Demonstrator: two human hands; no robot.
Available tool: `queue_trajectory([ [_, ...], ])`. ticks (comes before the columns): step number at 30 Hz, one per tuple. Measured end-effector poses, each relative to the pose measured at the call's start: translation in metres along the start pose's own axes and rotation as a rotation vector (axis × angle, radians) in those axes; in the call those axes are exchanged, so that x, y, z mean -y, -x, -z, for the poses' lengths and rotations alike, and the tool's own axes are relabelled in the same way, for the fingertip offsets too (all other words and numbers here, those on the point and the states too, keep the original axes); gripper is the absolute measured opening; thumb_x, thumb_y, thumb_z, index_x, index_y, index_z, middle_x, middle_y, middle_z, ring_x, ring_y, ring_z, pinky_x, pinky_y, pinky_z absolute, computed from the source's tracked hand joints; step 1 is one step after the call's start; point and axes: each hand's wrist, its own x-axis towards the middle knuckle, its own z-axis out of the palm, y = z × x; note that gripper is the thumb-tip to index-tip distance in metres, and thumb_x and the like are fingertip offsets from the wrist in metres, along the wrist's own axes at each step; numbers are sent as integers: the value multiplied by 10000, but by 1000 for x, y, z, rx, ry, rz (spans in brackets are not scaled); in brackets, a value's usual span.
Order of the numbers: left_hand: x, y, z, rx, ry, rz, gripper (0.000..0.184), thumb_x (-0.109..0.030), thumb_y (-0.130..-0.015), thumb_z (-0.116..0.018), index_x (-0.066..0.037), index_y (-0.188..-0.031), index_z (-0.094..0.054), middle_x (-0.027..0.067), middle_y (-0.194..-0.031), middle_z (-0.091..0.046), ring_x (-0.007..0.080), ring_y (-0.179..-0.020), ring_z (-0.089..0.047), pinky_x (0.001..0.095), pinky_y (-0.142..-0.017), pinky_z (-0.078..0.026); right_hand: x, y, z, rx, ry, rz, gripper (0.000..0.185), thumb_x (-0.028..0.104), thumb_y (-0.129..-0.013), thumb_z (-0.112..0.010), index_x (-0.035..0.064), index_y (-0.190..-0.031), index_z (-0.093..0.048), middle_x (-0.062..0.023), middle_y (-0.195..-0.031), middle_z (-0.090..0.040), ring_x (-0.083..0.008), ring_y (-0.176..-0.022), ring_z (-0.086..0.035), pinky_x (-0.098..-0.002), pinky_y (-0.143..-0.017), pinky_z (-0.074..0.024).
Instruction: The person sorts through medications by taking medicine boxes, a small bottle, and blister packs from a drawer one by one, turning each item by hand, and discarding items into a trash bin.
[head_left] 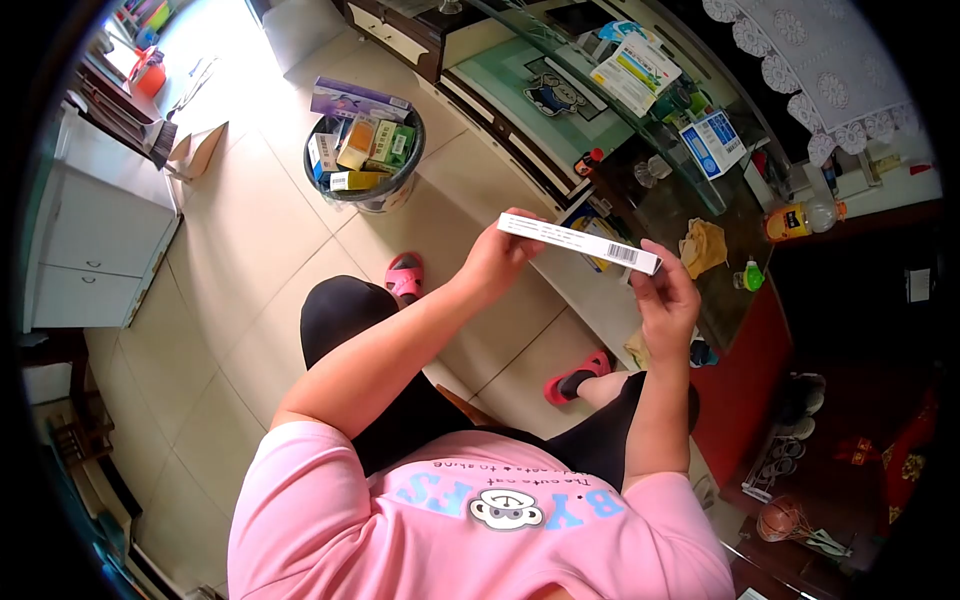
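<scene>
A slim white box point(575, 241) with fine print and a barcode is held up in front of me, its narrow side facing the camera. My left hand point(497, 258) is closed around its left end. At the barcode end, my right hand point(664, 298) pinches the box between thumb and fingers. The box tilts slightly down to the right, above the gap between the low cabinet and my knees. Its broad faces are hidden from this angle.
A lined bin point(385, 196) full of small boxes stands on the tiled floor, a purple box point(358, 100) on its rim. On the glass-topped cabinet point(500, 85) at right lie a blue-and-white box point(713, 144), a green-and-white package point(636, 75) and an orange-labelled bottle point(800, 219). White drawers point(100, 250) stand left.
</scene>
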Motion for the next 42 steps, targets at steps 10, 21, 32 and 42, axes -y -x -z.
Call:
queue_trajectory([
  [10,-5,-1,-6,244,182,191,398,-56,-939,-523,-51,-1323,-419,67,-1152,-562,201,-1103,-557,383,-972,-463,12,-14,11,-92,344,504,333,41,-618,-793,103,-916,-659,-81,-979,-558,-190,-835,-535,-296,-704,-436],
  [21,-5,10,-28,166,-58,155,633,-14,-869,-615,-102,-1420,-316,148,-1303,-444,190,-1147,-500,309,-930,-461,7,2,-5,121,247,316,314,-55,-604,-698,31,-897,-624,-88,-888,-625,-216,-829,-609,-312,-745,-479],
  [32,12,19,-26,402,-144,176,244,-36,-847,-637,-25,-1090,-614,71,-1015,-671,138,-964,-607,298,-864,-479,-2,3,-12,208,239,226,268,-24,-652,-726,17,-896,-624,-91,-827,-633,-210,-742,-614,-297,-674,-483],
  [42,7,25,-24,457,-333,166,277,-65,-846,-634,-78,-1122,-622,93,-1042,-671,209,-970,-619,326,-876,-478,-24,2,-12,209,63,3,249,29,-711,-747,10,-923,-619,-38,-811,-609,-107,-739,-564,-246,-682,-456],
])
